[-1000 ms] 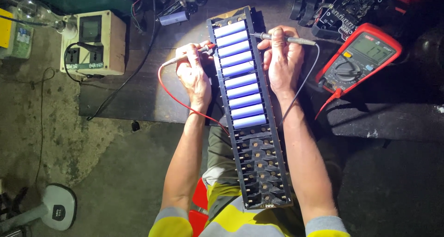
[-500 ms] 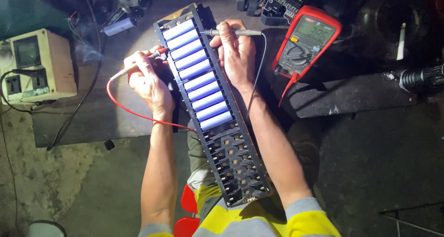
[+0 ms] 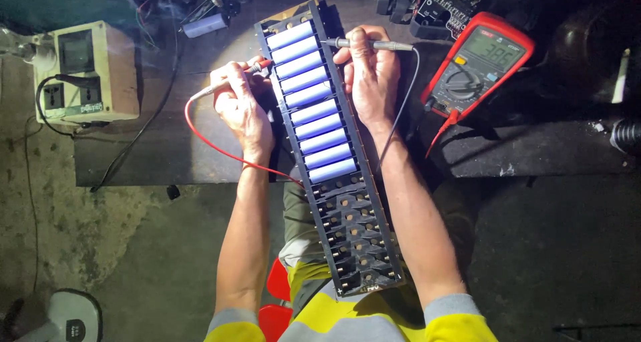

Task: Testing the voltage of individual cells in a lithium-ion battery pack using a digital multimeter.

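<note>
While a long black battery holder [image 3: 330, 155] is propped at a slant from the lap to the edge of a dark workbench [image 3: 153, 148], two meter probes are pressed against opposite sides of its upper rows, where pale blue cylindrical cells [image 3: 308, 95] are seated side by side. The red probe [image 3: 257, 66] is pinched in the left hand [image 3: 242, 105], its tip laid against the holder's left rail near the third cell from the top; the red lead [image 3: 220, 148] is looped beneath the wrist and passes under the holder. The black probe [image 3: 370, 45] is gripped in the curled fingers of the right hand [image 3: 368, 78], its metal tip brought to the right rail near the second cell. A reading is shown on the red-cased multimeter [image 3: 477, 65] set just to the right, though its digits are left unquoted. The lower half of the holder is seen unfilled, its bays bare. A cream box with sockets [image 3: 83, 72] is stood well apart at the left of the bench. The step in hand is judged to be a cell-by-cell voltage check near the top of the pack; the next move would call for both tips to be lifted and reseated squarely on the contacts of the adjoining cell, firmly enough that no slip bridges neighbouring terminals.
</note>
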